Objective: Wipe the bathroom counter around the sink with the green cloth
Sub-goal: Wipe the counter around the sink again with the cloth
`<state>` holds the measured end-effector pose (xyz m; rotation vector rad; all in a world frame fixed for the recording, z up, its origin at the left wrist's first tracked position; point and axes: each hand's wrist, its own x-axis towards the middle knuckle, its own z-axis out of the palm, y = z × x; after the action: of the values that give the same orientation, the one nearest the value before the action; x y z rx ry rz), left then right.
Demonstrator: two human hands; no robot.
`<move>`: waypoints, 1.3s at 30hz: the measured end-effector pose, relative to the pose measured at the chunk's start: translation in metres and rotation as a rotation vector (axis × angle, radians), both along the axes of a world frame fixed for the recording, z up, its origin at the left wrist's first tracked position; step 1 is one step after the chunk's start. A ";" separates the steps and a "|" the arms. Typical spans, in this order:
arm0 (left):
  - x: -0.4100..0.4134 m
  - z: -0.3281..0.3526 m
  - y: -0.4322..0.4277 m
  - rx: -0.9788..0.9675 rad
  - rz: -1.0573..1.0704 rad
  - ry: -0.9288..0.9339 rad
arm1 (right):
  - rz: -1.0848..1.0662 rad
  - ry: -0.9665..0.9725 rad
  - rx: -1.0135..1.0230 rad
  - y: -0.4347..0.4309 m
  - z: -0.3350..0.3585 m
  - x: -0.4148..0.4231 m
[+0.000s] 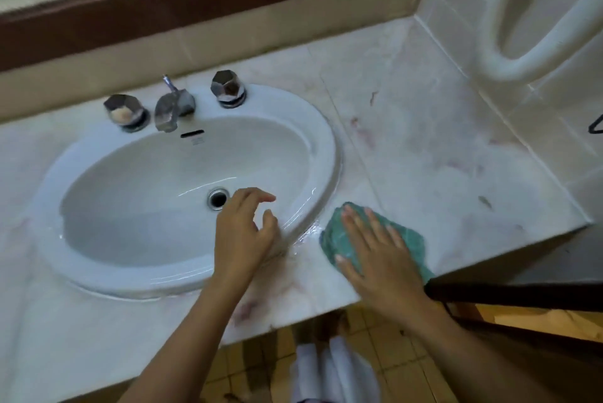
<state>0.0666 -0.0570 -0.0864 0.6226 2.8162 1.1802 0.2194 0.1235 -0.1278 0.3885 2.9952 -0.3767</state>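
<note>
The green cloth lies crumpled on the pale marble counter, just right of the white oval sink and near the counter's front edge. My right hand presses flat on the cloth with fingers spread, covering most of it. My left hand hovers over the sink's front right rim, fingers loosely curled and apart, holding nothing. A wet streak shines on the counter between the sink rim and the cloth.
A chrome spout and two chrome knobs stand behind the basin. A tiled wall with a white rail bounds the counter on the right. A dark bar crosses below the counter edge. Yellow floor tiles lie beneath.
</note>
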 end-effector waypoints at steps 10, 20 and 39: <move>0.019 -0.015 -0.212 -0.438 0.089 -0.011 | -0.601 -0.051 -0.008 -0.079 0.008 -0.047; 0.059 -0.005 -0.377 -0.009 0.460 -0.015 | -0.697 -0.064 -0.179 -0.380 0.019 -0.085; 0.030 -0.046 -0.505 -0.284 0.579 0.115 | -0.593 -0.005 0.004 -0.284 0.005 -0.026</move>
<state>0.0966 -0.5621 -0.1326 -0.1639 3.2883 0.7651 0.1935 -0.1605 -0.1228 1.2758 2.8136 -0.4056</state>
